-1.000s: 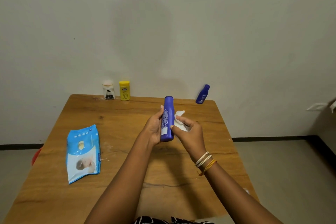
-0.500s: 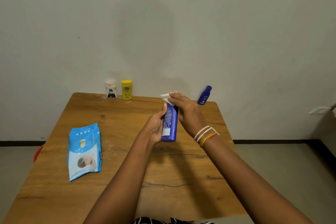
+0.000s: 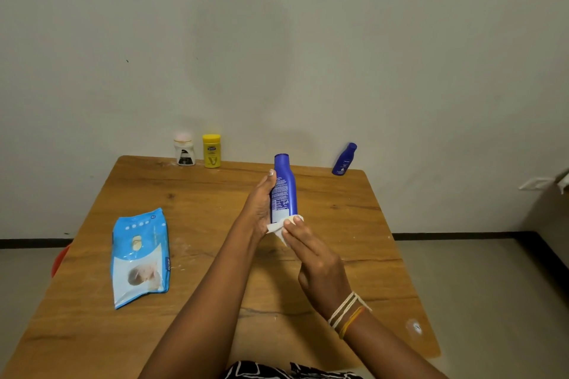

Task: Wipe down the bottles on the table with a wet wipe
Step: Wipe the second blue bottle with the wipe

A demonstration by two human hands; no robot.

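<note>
Table [image 3: 215, 194]: wipes pk [image 3: 141, 257], 3 btls [image 3: 211, 151].

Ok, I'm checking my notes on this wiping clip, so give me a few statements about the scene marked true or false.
1. The left hand holds the tall blue bottle. True.
2. The right hand presses the wet wipe at the bottle's cap. False: at its lower end.
3. The wipes pack lies flat on the table. True.
4. The yellow bottle lies on its side. False: it stands upright.
5. The small blue bottle stands beside the yellow one. False: far apart.
</note>
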